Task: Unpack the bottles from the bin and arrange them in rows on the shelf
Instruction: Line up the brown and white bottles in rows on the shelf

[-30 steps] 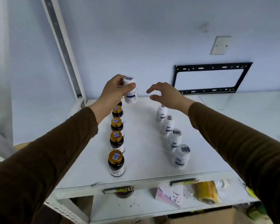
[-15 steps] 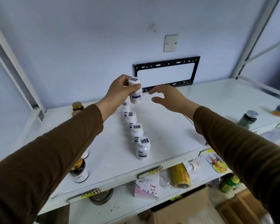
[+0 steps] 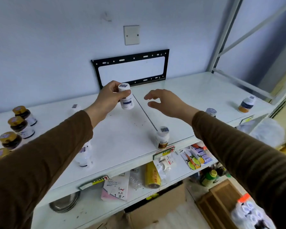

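Note:
My left hand (image 3: 108,98) grips a small white bottle (image 3: 126,98) with a blue label, held upright above the middle of the white shelf (image 3: 122,138). My right hand (image 3: 165,101) hovers just right of it, fingers spread and holding nothing. A row of dark bottles with gold caps (image 3: 17,128) stands at the shelf's left end. My left sleeve covers most of a row of white bottles (image 3: 83,156). A single white bottle with a brown label (image 3: 163,138) stands near the front edge. The bin is not in view.
Two more bottles (image 3: 246,104) (image 3: 210,112) stand on the shelf's right section. A black wall bracket (image 3: 130,68) hangs behind the shelf. The lower shelf (image 3: 89,210) holds packets, a yellow roll and a metal bowl. Cardboard and wooden boxes (image 3: 221,200) sit on the floor.
The view has swung to the right, so both rows now lie at the left. My left hand still holds the white bottle and my right hand stays beside it.

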### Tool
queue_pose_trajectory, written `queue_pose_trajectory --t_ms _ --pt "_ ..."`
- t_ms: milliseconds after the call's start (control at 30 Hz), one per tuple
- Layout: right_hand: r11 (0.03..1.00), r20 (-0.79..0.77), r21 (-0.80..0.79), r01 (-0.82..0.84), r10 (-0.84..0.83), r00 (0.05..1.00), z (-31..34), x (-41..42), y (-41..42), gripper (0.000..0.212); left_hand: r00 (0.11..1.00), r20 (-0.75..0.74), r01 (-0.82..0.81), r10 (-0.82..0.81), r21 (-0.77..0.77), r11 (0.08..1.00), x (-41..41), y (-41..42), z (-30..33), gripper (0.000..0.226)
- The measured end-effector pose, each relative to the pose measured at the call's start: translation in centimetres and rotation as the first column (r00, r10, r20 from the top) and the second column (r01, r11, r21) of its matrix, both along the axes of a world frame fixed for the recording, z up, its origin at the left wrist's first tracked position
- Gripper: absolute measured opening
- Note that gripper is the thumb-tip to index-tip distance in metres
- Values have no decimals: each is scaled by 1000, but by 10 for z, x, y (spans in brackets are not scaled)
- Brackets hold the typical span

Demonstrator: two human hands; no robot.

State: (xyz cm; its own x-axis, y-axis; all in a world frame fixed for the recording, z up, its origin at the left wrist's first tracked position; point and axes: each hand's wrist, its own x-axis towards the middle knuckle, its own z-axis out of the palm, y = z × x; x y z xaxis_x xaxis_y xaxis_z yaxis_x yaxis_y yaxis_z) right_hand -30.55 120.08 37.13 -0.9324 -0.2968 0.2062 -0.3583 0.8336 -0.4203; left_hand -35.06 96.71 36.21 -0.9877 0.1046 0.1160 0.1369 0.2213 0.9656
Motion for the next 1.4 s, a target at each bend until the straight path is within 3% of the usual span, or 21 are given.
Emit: queue_pose_trajectory --t_ms 167,367,633,767,1067,1400 --pt "994 29 -27 -105 106 994 -4 -24 16 26 991 10 -134 134 -31 991 -6 -6 6 29" --pt "974 70 -70 -213 218 973 -12 -49 -20 29 956 -11 -295 295 -61 954 -25 -63 16 26" --pt "963 137 42 -267 259 956 -21 -84 -88 36 923 20 -382 384 -68 922 -74 -139 4 26" --pt "949 168 148 -277 252 953 -31 -96 -108 38 919 50 -384 391 -112 916 -99 -155 -16 26" --pt "944 206 167 -283 247 947 -43 -109 -120 34 905 180 -334 386 -262 905 -126 -175 -62 31" --pt "949 181 161 -270 240 954 -40 -110 -118 31 909 188 -293 371 -344 892 -131 -173 -73 28"
